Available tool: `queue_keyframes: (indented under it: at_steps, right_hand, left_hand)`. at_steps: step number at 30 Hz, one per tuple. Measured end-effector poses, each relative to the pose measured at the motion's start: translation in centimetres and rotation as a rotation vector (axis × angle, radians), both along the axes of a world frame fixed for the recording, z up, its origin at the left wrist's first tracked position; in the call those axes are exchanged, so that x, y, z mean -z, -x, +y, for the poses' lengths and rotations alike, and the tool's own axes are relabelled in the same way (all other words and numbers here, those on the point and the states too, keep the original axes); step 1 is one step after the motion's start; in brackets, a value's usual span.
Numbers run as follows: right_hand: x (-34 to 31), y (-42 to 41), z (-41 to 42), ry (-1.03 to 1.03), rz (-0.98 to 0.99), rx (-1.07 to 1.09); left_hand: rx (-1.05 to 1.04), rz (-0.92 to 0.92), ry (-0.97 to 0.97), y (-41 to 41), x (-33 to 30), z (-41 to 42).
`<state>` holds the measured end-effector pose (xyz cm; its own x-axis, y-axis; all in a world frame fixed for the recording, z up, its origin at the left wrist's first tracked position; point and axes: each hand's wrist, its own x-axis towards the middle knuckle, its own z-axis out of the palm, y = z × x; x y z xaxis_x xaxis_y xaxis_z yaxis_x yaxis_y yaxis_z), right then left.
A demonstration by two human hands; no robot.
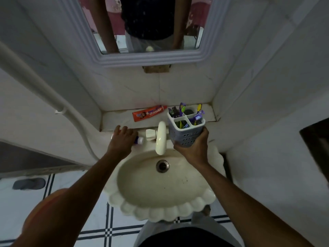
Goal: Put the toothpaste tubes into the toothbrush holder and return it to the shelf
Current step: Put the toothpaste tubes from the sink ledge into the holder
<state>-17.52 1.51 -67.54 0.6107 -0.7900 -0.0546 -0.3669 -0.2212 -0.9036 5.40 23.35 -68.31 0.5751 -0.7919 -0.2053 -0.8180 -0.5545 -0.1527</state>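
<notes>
My right hand (193,147) grips a pale lilac toothbrush holder (185,130) with four compartments, holding it upright above the sink's back right rim; several toothbrushes (182,107) stick out of it. My left hand (122,139) is closed over a white and purple toothpaste tube (139,139) lying on the sink's back left rim, and only the tube's cap end shows. A red toothpaste tube (148,113) lies flat on the tiled shelf (114,120) behind the sink.
A cream tap (161,138) with a knob (151,135) stands between my hands. The scalloped cream sink (160,213) is below. A mirror (147,25) hangs above the shelf, and a white pipe (58,104) runs down the left wall.
</notes>
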Motion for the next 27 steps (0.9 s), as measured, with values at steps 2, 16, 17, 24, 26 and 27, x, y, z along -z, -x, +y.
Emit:
queue_keyframes:
  at_steps: [2,16,17,24,26,27]
  right_hand:
    - [1.0,0.1,0.3,0.0,0.053,0.018]
    - [0.2,2.3,0.5,-0.091,0.043,-0.006]
    - [0.0,2.5,0.4,-0.096,0.046,-0.02]
    - [-1.0,3.3,-0.2,-0.15,0.071,-0.032]
    - [-1.0,3.4,-0.4,-0.153,0.081,-0.02]
    - [-1.1,3.5,-0.5,-0.148,0.079,-0.008]
  left_hand:
    - [-0.141,0.076,0.11,0.1,-0.5,0.5]
    - [-0.159,0.68,0.594,8.0,-18.1,-12.2]
    - [-0.099,0.55,0.528,8.4,-18.1,-13.4]
    - [-0.027,0.267,0.387,9.5,-17.1,-16.5]
    - [-0.097,0.433,0.609,9.4,-16.7,-15.9]
    - [-0.133,0.488,0.706,9.3,-16.6,-15.4]
